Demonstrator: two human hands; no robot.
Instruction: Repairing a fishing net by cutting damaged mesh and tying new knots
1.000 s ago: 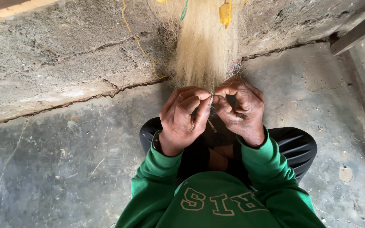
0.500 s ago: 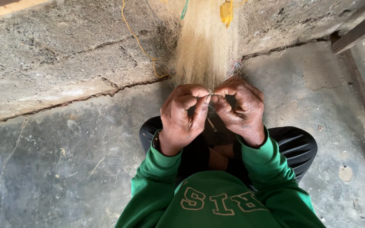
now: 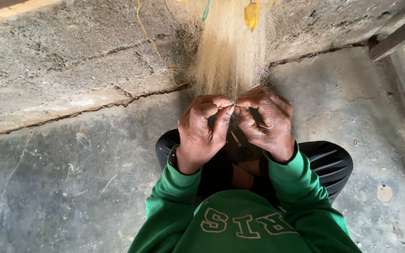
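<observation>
Two hands pinch pale fishing net [image 3: 230,56] at its lower edge | left hand [image 3: 203,129], right hand [image 3: 264,122] fingertips touching, closed on mesh | bare concrete floor [image 3: 71,187] open left; black stool [image 3: 331,161] beneath

Person, head view, body entering frame from 6 o'clock.

Top: green sweatshirt [image 3: 240,225], long-sleeved, soft knit, w/ pale outlined block lettering across chest, seen upside down from this view. Fabric creased at elbows.

Sleeves: ribbed cuffs at both wrists; left cuff [image 3: 181,171] at approx. 9 o'clock of chest lettering, right cuff [image 3: 284,164] at approx. 1 o'clock of it. Dark band [image 3: 173,157] at left wrist, just above cuff; kind unclear.

Hands: left hand [image 3: 202,129] and right hand [image 3: 263,119], both bare, no gloves, no rings visible.

Lower body: dark garment btw. sleeves; detail too shadowed to tell.
</observation>
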